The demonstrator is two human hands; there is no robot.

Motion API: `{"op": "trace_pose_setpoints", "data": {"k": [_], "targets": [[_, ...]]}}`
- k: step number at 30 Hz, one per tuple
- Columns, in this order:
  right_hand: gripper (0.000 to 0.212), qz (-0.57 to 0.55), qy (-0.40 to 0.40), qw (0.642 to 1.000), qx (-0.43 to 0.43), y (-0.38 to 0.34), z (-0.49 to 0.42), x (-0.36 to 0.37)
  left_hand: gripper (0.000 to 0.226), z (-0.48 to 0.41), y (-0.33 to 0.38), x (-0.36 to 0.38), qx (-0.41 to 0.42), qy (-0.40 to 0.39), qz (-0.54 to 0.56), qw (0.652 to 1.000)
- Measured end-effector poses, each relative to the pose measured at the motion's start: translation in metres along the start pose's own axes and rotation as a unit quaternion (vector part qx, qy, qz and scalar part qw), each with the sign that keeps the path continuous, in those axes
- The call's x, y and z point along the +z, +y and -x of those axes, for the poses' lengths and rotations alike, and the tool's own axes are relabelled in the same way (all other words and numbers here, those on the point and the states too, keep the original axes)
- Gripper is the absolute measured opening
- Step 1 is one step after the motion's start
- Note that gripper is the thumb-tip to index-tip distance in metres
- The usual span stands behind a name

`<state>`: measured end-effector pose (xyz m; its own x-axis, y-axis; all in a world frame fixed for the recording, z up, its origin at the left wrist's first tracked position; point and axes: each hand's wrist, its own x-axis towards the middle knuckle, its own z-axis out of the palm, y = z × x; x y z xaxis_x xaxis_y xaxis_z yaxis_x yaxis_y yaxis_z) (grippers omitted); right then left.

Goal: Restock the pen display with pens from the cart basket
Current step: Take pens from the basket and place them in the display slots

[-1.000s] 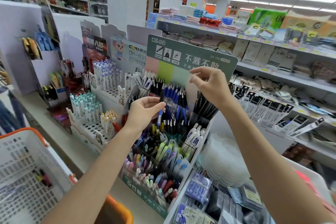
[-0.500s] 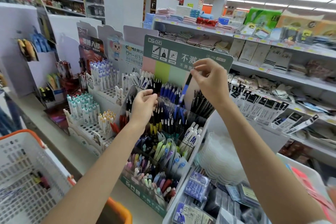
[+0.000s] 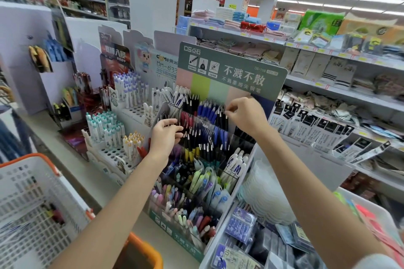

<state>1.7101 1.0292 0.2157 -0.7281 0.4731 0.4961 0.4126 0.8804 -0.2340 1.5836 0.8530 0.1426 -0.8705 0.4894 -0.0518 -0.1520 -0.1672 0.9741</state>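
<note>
Pen display (image 3: 238,76) centre, on counter. Right hand (image 3: 247,117) pinches top of dark pen (image 3: 226,121) in far row. Left hand (image 3: 165,135) among middle-row pens, grasp unclear. Cart basket (image 3: 24,172) near left.

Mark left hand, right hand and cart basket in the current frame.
left hand (image 3: 165,137), head view, back of the hand.
right hand (image 3: 248,117), head view, back of the hand.
cart basket (image 3: 28,183), head view, white mesh wall.
</note>
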Motion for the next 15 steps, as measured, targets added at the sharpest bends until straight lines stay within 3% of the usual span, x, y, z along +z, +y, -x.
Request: {"op": "trace_pose_setpoints", "data": {"k": [2,6,8,15], "targets": [[0.017,0.014,0.005,1.0,-0.009,-0.003,0.0,0.001,0.018,-0.003,-0.002,-0.004,-0.003,0.003,0.001,1.0],[0.017,-0.006,0.125,0.99,-0.061,-0.027,0.002,-0.002,0.02,-0.011,-0.009,-0.018,0.002,0.028,0.006,1.0],[0.018,-0.049,0.138,0.985,-0.094,-0.056,0.004,0.004,0.023,-0.016,-0.013,-0.036,0.009,0.067,0.019,0.998],[0.022,-0.178,-0.028,0.966,-0.186,-0.157,0.021,0.104,0.029,-0.03,-0.049,-0.161,-0.016,0.302,0.055,0.952]]}}
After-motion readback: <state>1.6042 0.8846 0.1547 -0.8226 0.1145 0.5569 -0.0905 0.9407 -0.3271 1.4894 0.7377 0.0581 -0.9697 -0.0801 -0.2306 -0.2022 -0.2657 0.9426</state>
